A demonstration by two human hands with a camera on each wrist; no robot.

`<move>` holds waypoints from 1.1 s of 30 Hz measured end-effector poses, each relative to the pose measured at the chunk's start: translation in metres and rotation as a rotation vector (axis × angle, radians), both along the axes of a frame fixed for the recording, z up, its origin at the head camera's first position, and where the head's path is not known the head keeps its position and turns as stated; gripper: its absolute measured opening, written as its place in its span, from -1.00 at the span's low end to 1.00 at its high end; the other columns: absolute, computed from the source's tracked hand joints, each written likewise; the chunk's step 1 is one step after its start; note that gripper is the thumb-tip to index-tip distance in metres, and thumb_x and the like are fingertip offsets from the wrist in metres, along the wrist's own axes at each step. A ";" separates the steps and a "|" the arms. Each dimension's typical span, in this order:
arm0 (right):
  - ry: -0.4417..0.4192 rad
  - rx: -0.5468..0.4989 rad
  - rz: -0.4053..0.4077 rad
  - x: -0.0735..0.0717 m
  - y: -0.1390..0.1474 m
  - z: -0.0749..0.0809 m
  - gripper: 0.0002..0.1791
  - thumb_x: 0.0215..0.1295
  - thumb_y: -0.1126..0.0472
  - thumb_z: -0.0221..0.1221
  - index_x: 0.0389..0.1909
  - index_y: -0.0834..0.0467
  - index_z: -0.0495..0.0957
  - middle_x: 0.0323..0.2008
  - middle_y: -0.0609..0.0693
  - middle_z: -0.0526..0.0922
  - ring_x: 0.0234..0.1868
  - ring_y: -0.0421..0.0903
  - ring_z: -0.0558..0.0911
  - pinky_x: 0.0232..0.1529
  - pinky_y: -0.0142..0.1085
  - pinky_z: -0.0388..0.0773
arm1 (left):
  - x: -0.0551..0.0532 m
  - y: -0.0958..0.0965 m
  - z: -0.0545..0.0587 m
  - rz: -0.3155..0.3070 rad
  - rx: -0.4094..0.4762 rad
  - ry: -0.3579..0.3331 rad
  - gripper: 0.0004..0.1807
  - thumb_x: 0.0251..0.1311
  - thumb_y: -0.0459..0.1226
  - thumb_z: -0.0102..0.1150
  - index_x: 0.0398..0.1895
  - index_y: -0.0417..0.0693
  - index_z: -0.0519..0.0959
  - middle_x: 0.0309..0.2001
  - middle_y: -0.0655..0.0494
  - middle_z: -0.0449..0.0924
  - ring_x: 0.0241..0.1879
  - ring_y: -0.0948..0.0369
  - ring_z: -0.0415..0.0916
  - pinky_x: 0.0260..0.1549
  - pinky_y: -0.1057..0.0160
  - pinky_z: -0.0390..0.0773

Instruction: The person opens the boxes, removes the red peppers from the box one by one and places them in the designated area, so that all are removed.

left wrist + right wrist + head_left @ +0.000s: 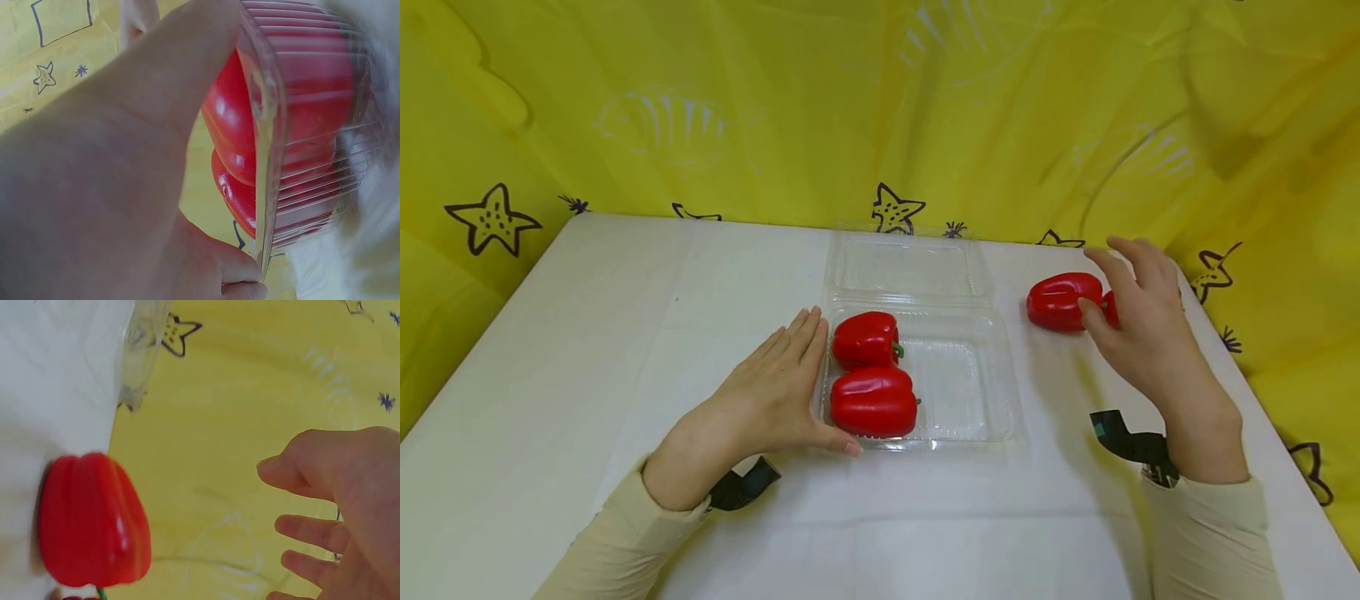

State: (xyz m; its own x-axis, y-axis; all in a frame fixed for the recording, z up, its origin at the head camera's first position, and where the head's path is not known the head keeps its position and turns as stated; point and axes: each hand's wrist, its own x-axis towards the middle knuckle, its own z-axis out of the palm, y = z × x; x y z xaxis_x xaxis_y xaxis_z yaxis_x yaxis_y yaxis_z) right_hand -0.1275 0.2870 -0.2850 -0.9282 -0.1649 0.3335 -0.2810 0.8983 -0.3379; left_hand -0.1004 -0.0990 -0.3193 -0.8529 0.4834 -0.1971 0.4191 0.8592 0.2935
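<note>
Two red bell peppers, a rear one (862,340) and a front one (874,402), lie side by side in the left half of a clear plastic clamshell container (1000,417). My left hand (775,387) rests along the container's left rim, fingers straight and thumb at the near corner. To the right of the container, another red bell pepper (1063,302) lies on the table. Over it hovers my right hand (1138,321), fingers spread and holding nothing; in the right wrist view a gap separates them from the pepper (94,519). Another red piece (1110,308) shows partly behind the right hand.
The container's lid (910,267) lies folded back toward the far edge of the white table (587,333). A yellow curtain (775,108) with starfish and fish drawings hangs behind and at the sides. Dark straps (1131,442) sit at both wrists.
</note>
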 end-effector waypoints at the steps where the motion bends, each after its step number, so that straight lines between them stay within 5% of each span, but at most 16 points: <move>1: -0.006 0.010 0.010 0.001 -0.004 0.001 -0.33 0.22 0.42 0.22 0.38 0.24 0.30 0.46 0.30 0.13 0.55 0.26 -0.07 0.41 0.38 0.04 | 0.000 0.000 0.000 0.000 0.001 0.000 0.53 -0.33 0.46 0.36 0.56 -0.29 -0.09 0.60 -0.18 -0.15 0.60 -0.10 -0.25 0.52 -0.10 0.02; 9: 0.008 0.057 0.117 0.002 -0.037 0.005 -0.30 0.14 0.41 0.32 0.34 0.21 0.36 0.43 0.26 0.21 0.51 0.25 0.05 0.28 0.37 0.29 | 0.000 0.001 0.000 -0.002 -0.002 0.004 0.53 -0.34 0.46 0.37 0.56 -0.28 -0.07 0.59 -0.18 -0.13 0.60 -0.10 -0.24 0.51 -0.11 0.04; 22: 0.076 0.075 0.266 0.009 -0.071 0.005 -0.32 0.14 0.40 0.33 0.32 0.21 0.37 0.39 0.26 0.27 0.45 0.25 0.17 0.29 0.28 0.36 | 0.000 0.001 0.001 0.000 -0.007 -0.005 0.53 -0.33 0.47 0.36 0.56 -0.29 -0.09 0.59 -0.18 -0.14 0.60 -0.10 -0.24 0.52 -0.11 0.02; 33: 0.010 0.115 0.360 0.017 -0.102 -0.002 -0.34 0.20 0.29 0.34 0.34 0.16 0.38 0.41 0.18 0.30 0.47 0.18 0.19 0.29 0.19 0.44 | 0.000 0.001 0.000 -0.002 -0.004 0.002 0.52 -0.33 0.47 0.36 0.56 -0.29 -0.07 0.59 -0.19 -0.12 0.60 -0.10 -0.24 0.51 -0.11 0.03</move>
State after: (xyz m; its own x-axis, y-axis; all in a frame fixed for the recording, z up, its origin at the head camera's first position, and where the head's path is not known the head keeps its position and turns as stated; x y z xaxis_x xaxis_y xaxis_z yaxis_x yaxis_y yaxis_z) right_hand -0.1107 0.1849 -0.2870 -0.8006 -0.5172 0.3024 -0.5887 0.7730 -0.2365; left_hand -0.1005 -0.0978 -0.3192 -0.8525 0.4841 -0.1971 0.4213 0.8596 0.2891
